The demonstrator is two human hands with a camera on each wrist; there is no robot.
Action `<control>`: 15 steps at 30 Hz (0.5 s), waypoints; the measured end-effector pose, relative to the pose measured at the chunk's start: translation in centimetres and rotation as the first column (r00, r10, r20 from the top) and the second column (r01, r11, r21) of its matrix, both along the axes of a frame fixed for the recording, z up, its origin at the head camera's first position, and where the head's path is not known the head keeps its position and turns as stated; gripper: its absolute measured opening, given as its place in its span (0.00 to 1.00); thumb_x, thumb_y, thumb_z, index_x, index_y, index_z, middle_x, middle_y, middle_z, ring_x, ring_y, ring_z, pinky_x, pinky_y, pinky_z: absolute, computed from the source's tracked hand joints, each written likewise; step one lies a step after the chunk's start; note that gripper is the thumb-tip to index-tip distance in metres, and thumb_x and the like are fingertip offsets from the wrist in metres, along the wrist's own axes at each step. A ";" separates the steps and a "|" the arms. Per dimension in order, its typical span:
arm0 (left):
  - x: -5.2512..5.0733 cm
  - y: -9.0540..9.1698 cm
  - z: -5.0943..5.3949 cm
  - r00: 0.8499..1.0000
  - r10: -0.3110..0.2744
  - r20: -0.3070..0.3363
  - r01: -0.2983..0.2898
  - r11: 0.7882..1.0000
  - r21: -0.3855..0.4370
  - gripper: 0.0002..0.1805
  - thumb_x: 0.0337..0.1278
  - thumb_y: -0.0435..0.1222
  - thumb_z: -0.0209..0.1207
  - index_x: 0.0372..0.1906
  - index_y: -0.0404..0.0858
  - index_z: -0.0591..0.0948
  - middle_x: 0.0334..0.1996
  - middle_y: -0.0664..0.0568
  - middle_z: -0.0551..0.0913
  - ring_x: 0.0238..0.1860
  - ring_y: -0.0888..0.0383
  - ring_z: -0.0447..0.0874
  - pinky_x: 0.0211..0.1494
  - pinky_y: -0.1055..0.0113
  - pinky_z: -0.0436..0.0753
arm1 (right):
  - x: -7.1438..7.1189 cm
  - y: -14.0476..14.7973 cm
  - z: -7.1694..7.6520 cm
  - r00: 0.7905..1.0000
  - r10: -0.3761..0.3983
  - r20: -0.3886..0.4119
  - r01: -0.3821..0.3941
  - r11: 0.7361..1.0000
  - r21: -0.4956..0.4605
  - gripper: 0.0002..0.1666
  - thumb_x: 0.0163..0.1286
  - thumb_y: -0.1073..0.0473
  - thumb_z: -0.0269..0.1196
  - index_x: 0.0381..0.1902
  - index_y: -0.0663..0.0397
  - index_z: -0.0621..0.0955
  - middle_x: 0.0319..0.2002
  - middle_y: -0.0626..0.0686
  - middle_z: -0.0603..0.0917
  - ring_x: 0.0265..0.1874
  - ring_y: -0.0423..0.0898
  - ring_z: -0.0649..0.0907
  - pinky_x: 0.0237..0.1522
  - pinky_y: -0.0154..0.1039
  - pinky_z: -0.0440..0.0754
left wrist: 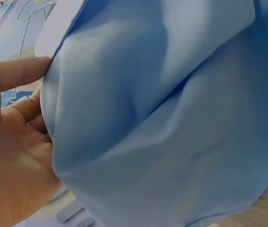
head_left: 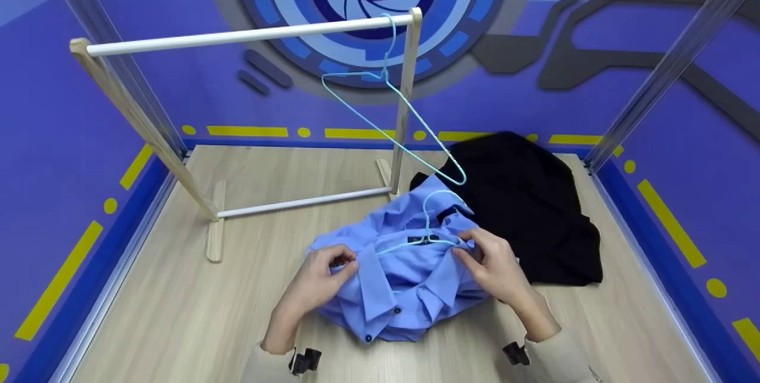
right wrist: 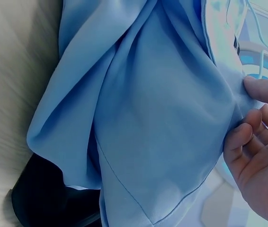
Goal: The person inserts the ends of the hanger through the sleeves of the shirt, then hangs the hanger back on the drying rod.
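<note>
A blue collared shirt lies bunched on the table, its collar spread towards the front. Inside its neck is a light-blue hanger, with the hook standing up above the label. My left hand pinches the cloth at the left side of the collar; in the left wrist view, thumb and fingers of that hand hold the edge of the shirt. At the right shoulder my right hand pinches the fabric beside the hanger's end, and the right wrist view shows the hand gripping the shirt.
A wooden rack with a white top bar stands at the back left. From the bar's right end hangs an empty light-blue hanger. Black cloth lies behind and to the right of the shirt. Clear panels and printed walls enclose the table.
</note>
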State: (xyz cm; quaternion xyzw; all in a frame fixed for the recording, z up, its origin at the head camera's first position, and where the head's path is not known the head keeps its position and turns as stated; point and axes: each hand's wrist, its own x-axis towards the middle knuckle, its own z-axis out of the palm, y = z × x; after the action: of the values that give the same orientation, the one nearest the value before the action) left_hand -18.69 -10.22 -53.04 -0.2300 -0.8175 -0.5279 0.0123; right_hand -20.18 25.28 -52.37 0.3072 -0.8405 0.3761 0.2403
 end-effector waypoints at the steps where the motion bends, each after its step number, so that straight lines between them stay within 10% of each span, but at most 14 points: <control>1: 0.0 -0.1 0.0 1.000 -0.009 0.009 0.009 1.000 0.009 0.04 0.67 0.30 0.64 0.36 0.41 0.85 0.35 0.57 0.84 0.39 0.58 0.82 0.49 0.59 0.82 | 0.0 0.0 0.0 1.000 0.002 0.002 -0.002 1.000 -0.003 0.14 0.60 0.72 0.74 0.41 0.56 0.84 0.26 0.43 0.76 0.19 0.34 0.72 0.21 0.26 0.69; 15: 0.5 -0.3 0.6 1.000 -0.025 0.015 0.024 0.995 0.096 0.02 0.64 0.21 0.62 0.35 0.27 0.82 0.33 0.45 0.83 0.37 0.58 0.80 0.47 0.64 0.81 | 0.1 0.1 0.0 0.997 -0.043 0.058 0.042 0.999 0.018 0.11 0.63 0.67 0.74 0.43 0.57 0.85 0.31 0.42 0.80 0.20 0.33 0.73 0.23 0.27 0.71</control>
State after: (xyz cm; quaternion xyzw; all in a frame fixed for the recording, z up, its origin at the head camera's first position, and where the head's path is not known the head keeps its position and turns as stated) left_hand -18.24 -10.52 -52.41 -0.2349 -0.7884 -0.5685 0.0104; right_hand -20.06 25.39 -52.35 0.2800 -0.8567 0.3726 0.2209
